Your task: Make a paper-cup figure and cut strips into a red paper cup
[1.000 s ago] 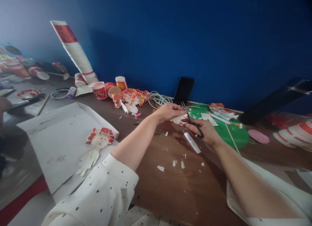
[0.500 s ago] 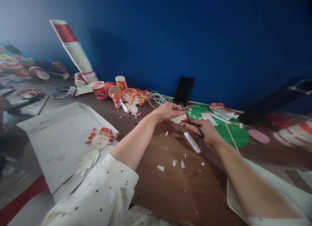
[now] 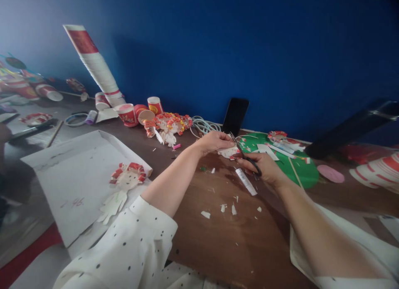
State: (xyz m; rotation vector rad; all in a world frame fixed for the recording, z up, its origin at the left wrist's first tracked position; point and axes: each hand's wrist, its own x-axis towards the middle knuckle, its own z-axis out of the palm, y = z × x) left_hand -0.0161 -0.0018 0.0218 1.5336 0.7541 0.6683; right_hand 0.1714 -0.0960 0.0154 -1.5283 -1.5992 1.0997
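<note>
Between its thumb and fingers, my left hand (image 3: 215, 142) pinches a small white and red paper cutout (image 3: 229, 152) above the brown table. My right hand (image 3: 262, 166) grips black-handled scissors (image 3: 249, 159), whose blades point up and left beside the cutout; whether they touch the paper I cannot tell. Below my hands lies a white glue tube (image 3: 245, 181). Small white paper scraps (image 3: 205, 214) are scattered on the table nearer to me. To the left, a paper doll (image 3: 127, 179) with red and white curled hair rests on a large white paper sheet (image 3: 71, 172).
A dark phone (image 3: 236, 114) leans on the blue wall, next to coiled white cable (image 3: 205, 124). Right of my hands is a green round sheet (image 3: 299, 170) with scraps and a stick. Paper cups (image 3: 127, 115) and a tilted cup stack (image 3: 96, 64) stand at the back left.
Both hands stay in nearly the same place. The cutout and scissors have shifted only very slightly.
</note>
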